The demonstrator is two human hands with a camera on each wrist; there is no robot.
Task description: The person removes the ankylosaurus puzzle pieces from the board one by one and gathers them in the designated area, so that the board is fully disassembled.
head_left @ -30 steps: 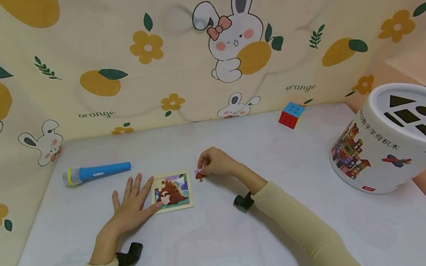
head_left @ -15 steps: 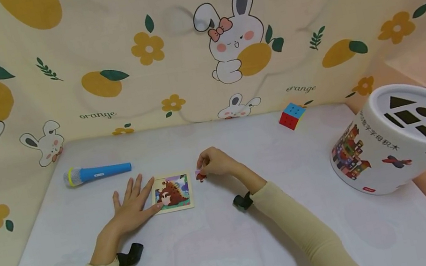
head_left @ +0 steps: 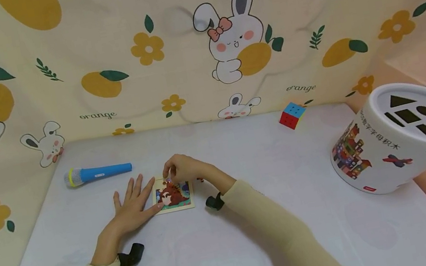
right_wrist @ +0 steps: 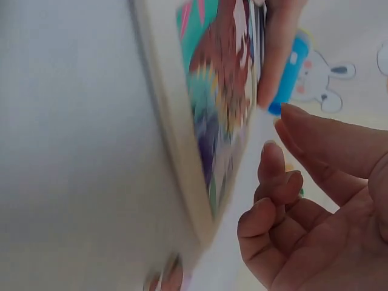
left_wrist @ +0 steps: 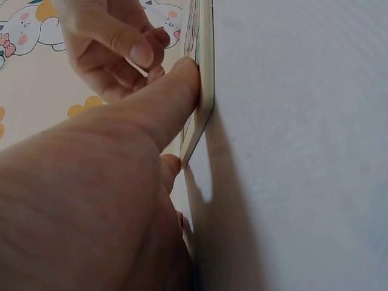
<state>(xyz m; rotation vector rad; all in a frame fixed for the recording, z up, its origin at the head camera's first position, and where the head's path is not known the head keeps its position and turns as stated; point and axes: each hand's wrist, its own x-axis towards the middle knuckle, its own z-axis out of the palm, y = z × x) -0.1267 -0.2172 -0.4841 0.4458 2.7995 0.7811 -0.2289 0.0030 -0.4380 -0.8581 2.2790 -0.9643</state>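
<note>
My left hand (head_left: 134,208) lies flat with spread fingers, its thumb on the left edge of a small wooden jigsaw puzzle (head_left: 178,201) with a brown dinosaur picture. My right hand (head_left: 185,169) is over the puzzle's upper edge, thumb and forefinger tips close together. In the head view, a small red-and-white jigsaw piece (head_left: 167,182) shows right at these fingertips; the right wrist view (right_wrist: 327,176) hides it. Another jigsaw piece (head_left: 200,180) lies on the table to the right of the frame, partly covered by my right wrist.
A blue toy microphone (head_left: 104,171) lies behind my left hand. A red and blue puzzle cube (head_left: 292,115) sits at the back right. The large white block bucket (head_left: 394,139) with a shape-cutout lid stands at the right. A printed cloth (head_left: 183,62) hangs behind the table.
My right hand has moved left from the loose pieces beside the puzzle to above its upper edge. A piece still lies where it was. The left hand has stayed in place.
</note>
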